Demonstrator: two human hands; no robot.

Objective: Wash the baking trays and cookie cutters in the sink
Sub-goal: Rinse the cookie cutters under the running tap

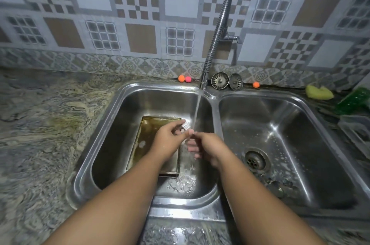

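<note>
Counter marbled, far left. Baking tray lies flat on floor of left basin, brownish film inside. My left hand over tray, fingers curled, pinching small shiny piece, too blurred to name, beside water stream from faucet. My right hand touches left thumb, fingers curled under; can't tell whether it grips anything. Right basin wet, drain uncovered. Yellow sponge on counter, far right.
</note>
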